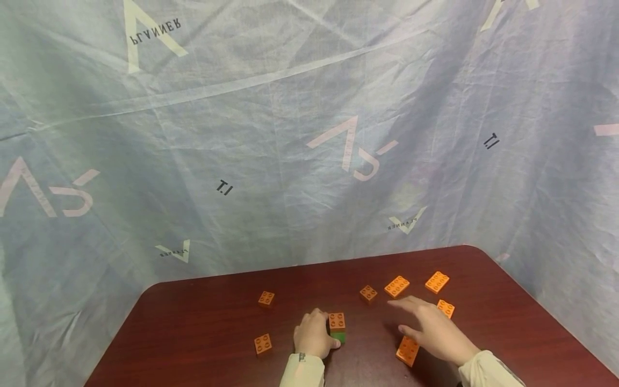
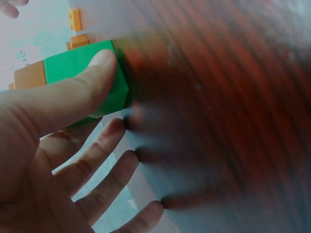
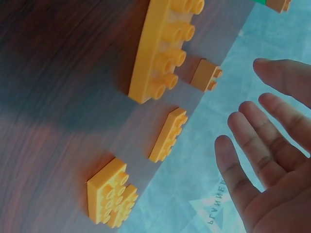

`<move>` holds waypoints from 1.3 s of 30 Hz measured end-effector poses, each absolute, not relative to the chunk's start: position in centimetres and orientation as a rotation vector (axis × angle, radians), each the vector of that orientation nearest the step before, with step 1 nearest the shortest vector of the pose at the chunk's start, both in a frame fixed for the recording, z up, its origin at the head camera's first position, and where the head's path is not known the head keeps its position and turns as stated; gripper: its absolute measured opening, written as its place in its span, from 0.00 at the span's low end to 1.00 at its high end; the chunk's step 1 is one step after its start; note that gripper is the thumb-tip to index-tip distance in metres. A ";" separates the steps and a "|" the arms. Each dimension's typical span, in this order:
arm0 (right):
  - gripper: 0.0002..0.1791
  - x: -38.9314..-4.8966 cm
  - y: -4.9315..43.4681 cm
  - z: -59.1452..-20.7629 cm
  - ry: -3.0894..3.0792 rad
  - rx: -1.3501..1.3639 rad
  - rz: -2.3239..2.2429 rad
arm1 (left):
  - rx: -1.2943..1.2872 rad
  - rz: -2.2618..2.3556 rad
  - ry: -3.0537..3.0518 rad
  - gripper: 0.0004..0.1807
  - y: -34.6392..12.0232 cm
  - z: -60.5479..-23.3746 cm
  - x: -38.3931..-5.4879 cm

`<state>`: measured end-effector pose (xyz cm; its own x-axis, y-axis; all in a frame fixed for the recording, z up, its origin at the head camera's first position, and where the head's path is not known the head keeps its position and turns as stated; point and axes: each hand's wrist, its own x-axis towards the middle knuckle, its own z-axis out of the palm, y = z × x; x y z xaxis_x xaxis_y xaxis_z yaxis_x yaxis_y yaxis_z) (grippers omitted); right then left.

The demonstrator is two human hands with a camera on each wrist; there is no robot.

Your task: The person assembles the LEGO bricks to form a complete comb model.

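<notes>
Two small bricks (image 1: pixel 263 344) lie at the left of the dark red table (image 1: pixel 203 322), one farther back than the other, both apart from the hands. Next comes the left hand (image 1: pixel 311 334), partly closed: its thumb (image 2: pixel 99 73) lies along one face of a green block (image 1: pixel 338 337), the index finger is mostly hidden behind it, and the two pinch it between them. An orange brick (image 1: pixel 337 320) sits on top of the block, and the stack stands upright near the middle of the table. The other three fingers reach past the block, spread and slightly bent, their tips at the tabletop. This forearm, in a pale sleeve (image 1: pixel 303 371), points forward from the near edge. Farther right and back are a square brick (image 1: pixel 368 293) and a long brick (image 1: pixel 397 286). The right hand (image 1: pixel 432 325) is open and holds nothing, its thumb well apart from its loosely extended fingers; it hovers over a near brick (image 1: pixel 408 351) and partly covers another, the half-hidden brick (image 1: pixel 445 308), in the head view. Its forearm slants in from the near right, fingers pointing forward and left. Behind it lies a back brick (image 1: pixel 437 281).
</notes>
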<state>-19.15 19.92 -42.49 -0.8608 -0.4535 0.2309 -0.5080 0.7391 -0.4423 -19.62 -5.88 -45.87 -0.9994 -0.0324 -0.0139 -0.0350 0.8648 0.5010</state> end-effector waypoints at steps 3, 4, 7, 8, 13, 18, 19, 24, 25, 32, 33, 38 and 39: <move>0.25 -19.3 20.2 -42.7 -2.839 0.808 0.751 | -0.054 0.816 3.033 0.32 -5.9 -45.9 -19.6; 0.25 -19.4 20.3 -42.8 -2.843 0.818 0.745 | -0.055 0.816 3.032 0.32 -5.9 -45.9 -19.6; 0.25 -19.5 20.6 -43.0 -2.874 0.838 0.744 | -0.061 0.822 3.034 0.32 -5.8 -45.9 -19.6; 0.24 -19.5 20.7 -43.0 -2.886 0.842 0.748 | -0.064 0.824 3.034 0.32 -5.8 -45.9 -19.6; 0.24 -19.5 21.1 -43.4 -2.913 0.888 0.763 | -0.067 0.830 3.044 0.31 -5.7 -45.9 -19.5; 0.25 -19.6 21.3 -43.7 -2.930 0.946 0.785 | -0.064 0.834 3.037 0.31 -5.8 -46.0 -19.6; 0.26 -19.6 21.3 -43.8 -2.933 0.960 0.775 | -0.062 0.834 3.036 0.31 -5.9 -46.0 -19.6; 0.28 -19.7 21.5 -44.1 -2.955 1.016 0.749 | -0.058 0.830 3.034 0.31 -5.9 -46.0 -19.6; 0.29 -19.7 21.5 -44.1 -2.961 1.024 0.750 | -0.056 0.827 3.034 0.32 -5.9 -45.9 -19.6; 0.32 -20.0 21.5 -44.2 -3.037 1.035 0.816 | -0.052 0.804 3.054 0.32 -5.9 -46.1 -19.6; 0.32 -20.0 21.5 -44.2 -3.048 1.035 0.822 | -0.053 0.801 3.057 0.32 -5.9 -46.1 -19.6; 0.29 -20.1 21.5 -44.5 -3.079 1.027 0.810 | -0.054 0.802 3.063 0.31 -5.8 -46.1 -19.6; 0.27 -20.0 21.5 -44.5 -3.077 1.027 0.799 | -0.055 0.802 3.060 0.31 -5.8 -46.1 -19.6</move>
<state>-20.04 21.46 -44.51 -0.7929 -0.6083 -0.0370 -0.5133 0.6994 -0.4973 -19.63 -5.83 -46.15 -0.9991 -0.0394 0.0129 -0.0280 0.8711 0.4904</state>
